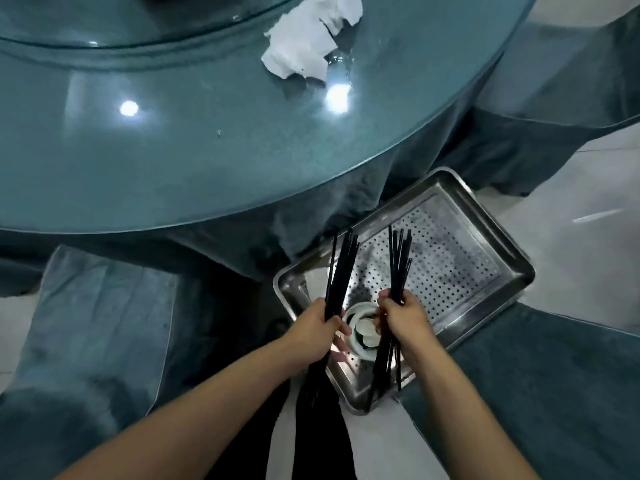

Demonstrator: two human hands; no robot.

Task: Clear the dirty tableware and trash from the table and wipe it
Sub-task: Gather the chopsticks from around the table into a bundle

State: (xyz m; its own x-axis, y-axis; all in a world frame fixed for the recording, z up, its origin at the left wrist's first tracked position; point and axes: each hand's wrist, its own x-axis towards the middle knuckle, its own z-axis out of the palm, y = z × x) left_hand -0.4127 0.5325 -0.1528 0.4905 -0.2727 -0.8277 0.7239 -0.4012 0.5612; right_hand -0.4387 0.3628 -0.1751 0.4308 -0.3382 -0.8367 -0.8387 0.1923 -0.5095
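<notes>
My left hand (320, 327) grips a bundle of black chopsticks (341, 268), tips pointing up and away. A second bundle of black chopsticks (400, 261) is clasped in my right hand (403, 318). Both hands hover over the near left corner of a perforated steel tray (460, 258), which sits low beside the table. Between my hands, stacked white bowls (363, 332) rest in the tray. On the round glass-topped table (173, 161), crumpled white paper napkins (308, 46) lie at the far side, partly covering a clear glass (337, 62).
A glass turntable (104, 22) takes up the table's upper left. Teal-covered chairs stand at the lower left (86, 341), lower right (554, 393) and upper right (571, 64). Pale floor shows to the right of the tray.
</notes>
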